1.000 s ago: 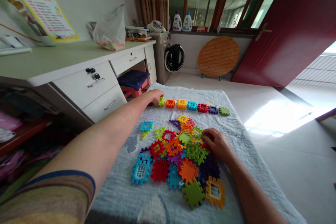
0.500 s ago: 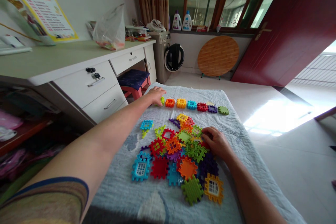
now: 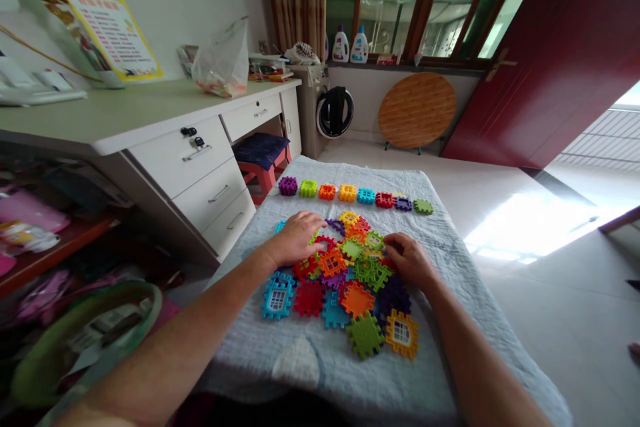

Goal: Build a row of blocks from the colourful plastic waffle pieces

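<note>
Plastic pcs [image 3: 358,299] nr L/R fingers [image 3: 312,219]

Sunlight [image 3: 525,223] brightens the pale floor [image 3: 550,307] beside a red door [image 3: 540,67].

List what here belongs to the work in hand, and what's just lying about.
Part of the work:
loose toothed plastic pieces, by both hands
row of coloured blocks
cloth-covered table under them

Just lying about:
plastic bag on the desk
padded stool
white bottles on the windowsill
round wooden board
</note>
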{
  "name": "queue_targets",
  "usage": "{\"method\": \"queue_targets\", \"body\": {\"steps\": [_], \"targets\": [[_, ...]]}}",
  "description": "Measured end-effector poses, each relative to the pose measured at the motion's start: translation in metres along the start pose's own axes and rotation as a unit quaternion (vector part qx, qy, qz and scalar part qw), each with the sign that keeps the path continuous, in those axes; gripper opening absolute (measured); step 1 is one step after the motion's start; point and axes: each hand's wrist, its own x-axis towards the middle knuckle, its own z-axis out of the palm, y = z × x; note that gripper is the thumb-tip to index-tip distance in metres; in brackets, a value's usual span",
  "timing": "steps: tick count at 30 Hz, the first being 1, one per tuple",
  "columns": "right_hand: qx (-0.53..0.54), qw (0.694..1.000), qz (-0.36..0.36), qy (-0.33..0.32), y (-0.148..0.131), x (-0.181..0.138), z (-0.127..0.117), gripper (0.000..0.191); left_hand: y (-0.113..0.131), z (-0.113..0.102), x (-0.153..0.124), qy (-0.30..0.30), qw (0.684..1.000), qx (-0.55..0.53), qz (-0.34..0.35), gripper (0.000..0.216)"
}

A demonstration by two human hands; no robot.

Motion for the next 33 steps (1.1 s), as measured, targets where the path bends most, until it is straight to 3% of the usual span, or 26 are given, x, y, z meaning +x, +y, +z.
{"method": "queue_targets", "body": {"steps": [7,11,19,33], "targets": [[0.021,1.0,0.01,0.005,-0.001,-0.003,0.001,0.022,0.112,0.015,-0.042,0.027,0.982,-0.049,0.178,0.062],[0.028,0.999,0.022,0.022,-0.003,-0.003,0.001,0.023,0.143,0.03,-0.038,0.025,0.966,-0.019,0.256,0.054],[0.016,1.0,-0.004,-0.014,-0.01,-0.004,-0.001,0.022,0.142,0.045,-0.024,0.051,0.967,0.008,0.249,0.03],[0.049,0.996,-0.06,-0.042,-0.014,-0.005,0.001,0.021,0.13,0.053,-0.028,0.136,0.984,0.024,0.11,0.023]]}}
